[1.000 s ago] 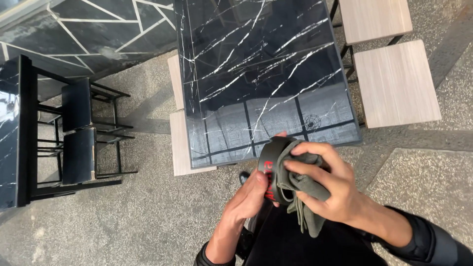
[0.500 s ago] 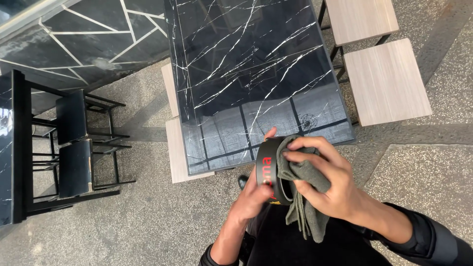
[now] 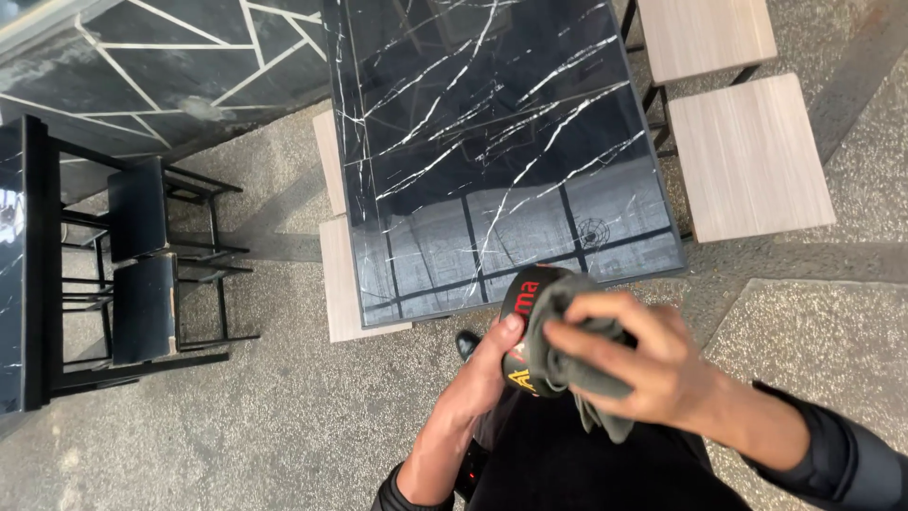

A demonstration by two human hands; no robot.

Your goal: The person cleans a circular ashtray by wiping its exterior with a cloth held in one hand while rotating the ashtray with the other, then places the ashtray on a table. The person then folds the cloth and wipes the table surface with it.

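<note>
You hold a round black dish (image 3: 520,326) in the air, just off the near edge of the surface (image 3: 492,142).
It looks rigid, light, probably slick: your left hand (image 3: 478,383) pinches its rim, while your right hand (image 3: 653,369) presses a soft grey cloth (image 3: 567,355) into it.

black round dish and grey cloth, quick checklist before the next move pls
1. Left hand grips the black round dish at its rim: ok.
2. Right hand presses the grey cloth into the dish: ok.
3. Inside of the dish clean: cannot tell, the cloth covers it.
4. Loose cloth end hanging below the right hand, apart from the floor: ok.
5. Black marble table ahead bare where it shows: ok.
6. Dish held over the table: not ok, it is short of the near edge.
</note>
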